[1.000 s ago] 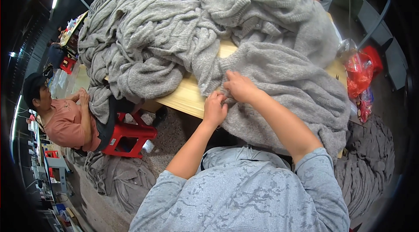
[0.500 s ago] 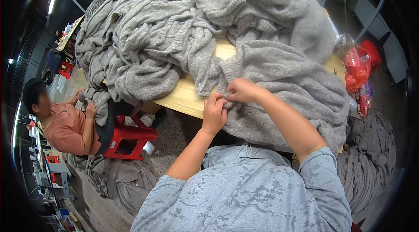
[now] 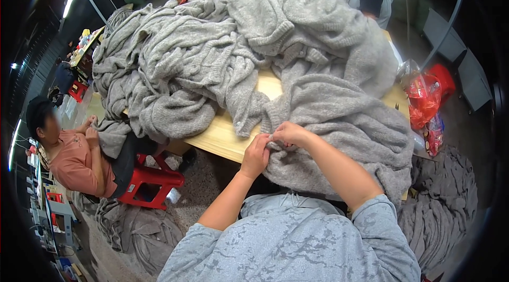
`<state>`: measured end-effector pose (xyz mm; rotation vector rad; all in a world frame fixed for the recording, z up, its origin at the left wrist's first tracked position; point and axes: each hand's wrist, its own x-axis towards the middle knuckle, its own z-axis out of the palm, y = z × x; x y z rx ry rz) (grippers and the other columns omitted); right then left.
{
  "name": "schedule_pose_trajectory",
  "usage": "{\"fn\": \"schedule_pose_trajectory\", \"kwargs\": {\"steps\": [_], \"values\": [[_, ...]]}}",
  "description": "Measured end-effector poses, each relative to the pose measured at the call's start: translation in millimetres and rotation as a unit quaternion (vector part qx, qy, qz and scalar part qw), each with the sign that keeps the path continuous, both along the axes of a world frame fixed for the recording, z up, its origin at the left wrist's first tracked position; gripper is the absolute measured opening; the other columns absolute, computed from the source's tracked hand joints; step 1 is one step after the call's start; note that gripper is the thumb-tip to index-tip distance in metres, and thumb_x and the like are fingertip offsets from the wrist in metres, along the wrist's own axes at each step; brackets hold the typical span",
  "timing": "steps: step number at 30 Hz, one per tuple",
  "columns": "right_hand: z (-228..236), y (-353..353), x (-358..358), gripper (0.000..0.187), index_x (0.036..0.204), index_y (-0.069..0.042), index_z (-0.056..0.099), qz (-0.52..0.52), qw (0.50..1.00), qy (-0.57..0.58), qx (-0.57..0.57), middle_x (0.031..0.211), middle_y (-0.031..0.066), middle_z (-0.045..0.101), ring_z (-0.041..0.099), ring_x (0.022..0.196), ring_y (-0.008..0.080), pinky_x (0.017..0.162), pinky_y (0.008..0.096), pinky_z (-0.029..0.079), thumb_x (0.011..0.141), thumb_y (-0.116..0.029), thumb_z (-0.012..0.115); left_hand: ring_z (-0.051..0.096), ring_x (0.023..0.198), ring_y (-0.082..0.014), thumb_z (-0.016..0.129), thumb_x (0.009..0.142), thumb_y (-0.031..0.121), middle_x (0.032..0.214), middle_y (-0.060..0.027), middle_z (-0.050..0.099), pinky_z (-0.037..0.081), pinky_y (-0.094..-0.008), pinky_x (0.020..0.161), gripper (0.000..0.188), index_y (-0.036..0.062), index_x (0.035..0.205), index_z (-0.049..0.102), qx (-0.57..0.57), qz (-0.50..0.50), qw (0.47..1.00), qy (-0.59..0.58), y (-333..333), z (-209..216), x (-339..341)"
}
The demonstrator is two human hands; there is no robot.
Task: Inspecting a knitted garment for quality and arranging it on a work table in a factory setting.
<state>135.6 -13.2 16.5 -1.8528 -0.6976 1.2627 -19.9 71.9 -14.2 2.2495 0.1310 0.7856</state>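
A grey knitted garment [image 3: 339, 123] lies bunched over the near edge of a pale wooden table [image 3: 225, 136]. My left hand [image 3: 257, 154] pinches the ribbed edge at its left side. Close against it, my right hand [image 3: 290, 134] has its fingers pressed together on the same edge. Whatever small thing may sit between the fingertips is too hidden to make out. Just beyond my hands, a buttoned band of another grey knit garment [image 3: 241, 115] hangs down toward the table edge.
A large heap of grey knitwear [image 3: 180, 48] covers the far table. To the left, a person [image 3: 82, 160] handles grey knit on a red stool [image 3: 151, 181]. Two more people stand beyond the heap. Red plastic bags [image 3: 421, 101] hang at the right; knit piles [image 3: 440, 207] lie on the floor.
The view has tilted up, so the table and my hands sit lower and the people beyond show more. Both hands stay close together on the garment's edge, fingers slightly shifted.
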Motion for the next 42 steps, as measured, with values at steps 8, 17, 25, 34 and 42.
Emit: {"fn": "schedule_pose_trajectory", "kwargs": {"steps": [8, 17, 25, 34, 42], "values": [[-6.9, -3.8, -2.1, 0.023, 0.077, 0.002, 0.064, 0.055, 0.987, -0.14, 0.05, 0.061, 0.0092, 0.059, 0.055, 0.055, 0.0169, 0.05, 0.031, 0.043, 0.076, -0.021, 0.061, 0.059, 0.084, -0.0299, 0.06, 0.071, -0.003, 0.091, -0.0155, 0.06, 0.047, -0.0318, 0.073, 0.022, -0.0006, 0.092, 0.054, -0.104, -0.015, 0.989, 0.105, 7.8, 3.7, 2.9], [-0.5, -23.6, -17.4, 0.035, 0.088, 0.001, 0.059, 0.185, 0.913, -0.341, 0.13, 0.084, 0.0199, 0.061, 0.059, 0.08, 0.0367, 0.069, 0.0414, 0.046, 0.074, -0.031, 0.065, 0.057, 0.07, -0.0169, 0.065, 0.073, 0.004, 0.078, -0.0094, 0.06, 0.045, -0.0292, 0.064, 0.017, 0.0007, 0.087, 0.056, -0.21, -0.066, 0.955, 0.197, 28.6, -8.4, 3.5], [-12.5, -27.2, -19.8, 0.024, 0.084, 0.0, 0.062, 0.169, 0.926, -0.297, 0.157, 0.083, 0.0211, 0.062, 0.059, 0.08, 0.0376, 0.071, 0.0422, 0.047, 0.07, -0.02, 0.06, 0.049, 0.067, -0.0081, 0.066, 0.078, 0.008, 0.074, -0.0028, 0.057, 0.043, -0.0258, 0.061, 0.015, 0.0008, 0.085, 0.054, -0.253, -0.113, 0.93, 0.24, 24.5, 2.4, -2.7], [-0.9, -27.6, -21.7, 0.023, 0.083, 0.0, 0.065, 0.109, 0.957, -0.235, 0.129, 0.073, 0.0189, 0.062, 0.061, 0.067, 0.0278, 0.064, 0.0369, 0.047, 0.069, -0.017, 0.057, 0.049, 0.068, -0.0026, 0.063, 0.082, 0.003, 0.075, 0.0023, 0.057, 0.041, -0.0196, 0.059, 0.008, 0.0007, 0.085, 0.055, -0.376, -0.12, 0.901, 0.183, 20.9, -12.5, -7.4], [-7.2, -25.4, -9.7, 0.004, 0.072, -0.005, 0.061, -0.017, 0.981, 0.113, 0.158, 0.058, -0.0056, 0.051, 0.039, 0.046, 0.0022, 0.041, 0.02, 0.027, 0.075, -0.007, 0.058, 0.049, 0.066, -0.0015, 0.061, 0.081, 0.0, 0.076, 0.0033, 0.057, 0.037, -0.0161, 0.058, 0.007, 0.0036, 0.084, 0.056, -0.511, -0.128, 0.843, 0.11, 18.4, -9.1, 0.1]]}}
